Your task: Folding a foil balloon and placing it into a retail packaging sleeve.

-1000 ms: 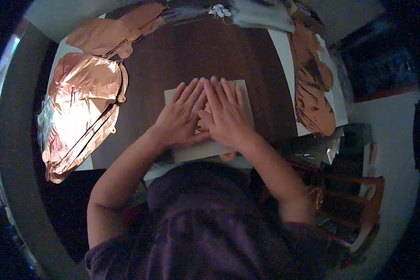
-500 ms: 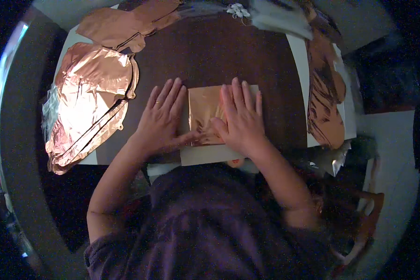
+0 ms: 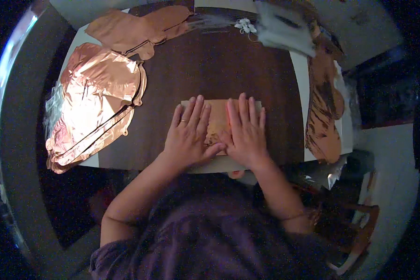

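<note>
A folded rectangle of shiny copper-coloured foil (image 3: 218,116) lies flat near the table's front edge, on top of a pale sheet (image 3: 201,169). Pressed on its left part is my left hand (image 3: 185,139), palm down with fingers stretched and a ring on one finger. Across the right part of the foil rests my right hand (image 3: 248,140), also flat, fingers apart. The two thumbs nearly meet at the foil's near middle. Both hands cover much of the foil, so its side edges are mostly hidden.
Large flat copper foil shapes, like uninflated balloons (image 3: 102,77), are piled at the left. More foil shapes (image 3: 135,30) lie at the far left and a stack (image 3: 324,116) at the right. Clear plastic bags (image 3: 284,32) and a small white bundle (image 3: 245,26) sit at the back.
My left hand has moved right from beside the foil onto its left part. My right hand stays flat on the foil. The whole view has shifted slightly.
</note>
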`<state>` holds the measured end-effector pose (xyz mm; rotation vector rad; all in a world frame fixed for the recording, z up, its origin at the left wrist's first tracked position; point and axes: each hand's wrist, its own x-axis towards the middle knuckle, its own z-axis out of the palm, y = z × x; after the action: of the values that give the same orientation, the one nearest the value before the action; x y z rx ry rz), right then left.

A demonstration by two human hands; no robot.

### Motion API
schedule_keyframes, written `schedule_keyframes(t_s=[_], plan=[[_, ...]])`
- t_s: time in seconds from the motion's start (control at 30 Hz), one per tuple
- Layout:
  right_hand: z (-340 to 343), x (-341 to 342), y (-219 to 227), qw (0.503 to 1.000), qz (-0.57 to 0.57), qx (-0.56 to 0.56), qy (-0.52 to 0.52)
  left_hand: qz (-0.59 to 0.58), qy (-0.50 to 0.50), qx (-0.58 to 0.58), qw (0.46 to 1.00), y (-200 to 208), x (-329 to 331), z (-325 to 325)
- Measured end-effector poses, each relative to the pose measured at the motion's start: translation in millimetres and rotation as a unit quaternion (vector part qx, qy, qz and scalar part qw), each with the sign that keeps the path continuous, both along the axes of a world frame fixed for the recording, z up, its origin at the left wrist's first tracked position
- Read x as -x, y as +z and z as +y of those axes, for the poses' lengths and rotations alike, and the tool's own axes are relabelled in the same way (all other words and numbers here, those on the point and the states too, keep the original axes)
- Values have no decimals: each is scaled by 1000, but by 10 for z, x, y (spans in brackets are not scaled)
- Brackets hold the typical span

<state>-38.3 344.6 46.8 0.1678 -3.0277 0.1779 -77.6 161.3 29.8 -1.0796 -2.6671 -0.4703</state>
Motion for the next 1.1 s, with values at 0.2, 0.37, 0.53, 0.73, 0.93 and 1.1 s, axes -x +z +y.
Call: schedule_keyframes(t_s=[0.2, 0.37, 0.53, 0.73, 0.93, 1.1], plan=[[324, -31, -31, 871, 63, 488, 4, -29, 7, 22, 999, 90, -7, -6], [619, -602, 319, 891, 10, 399, -217, -33, 3, 14, 999, 99, -7, -28], [478, -1121, 459, 929, -138, 252, -232, -81, -44, 5, 996, 154, 50, -162], [384, -1338, 39, 722, -130, 597, -324, -131, -93, 18, 987, 344, 134, -250], [125, -1321, 116, 589, -37, 738, -328, -57, -114, 46, 991, 261, 137, -286], [-165, -1159, 310, 493, -73, 818, -286, -73, -134, 38, 988, 163, 131, -284]])
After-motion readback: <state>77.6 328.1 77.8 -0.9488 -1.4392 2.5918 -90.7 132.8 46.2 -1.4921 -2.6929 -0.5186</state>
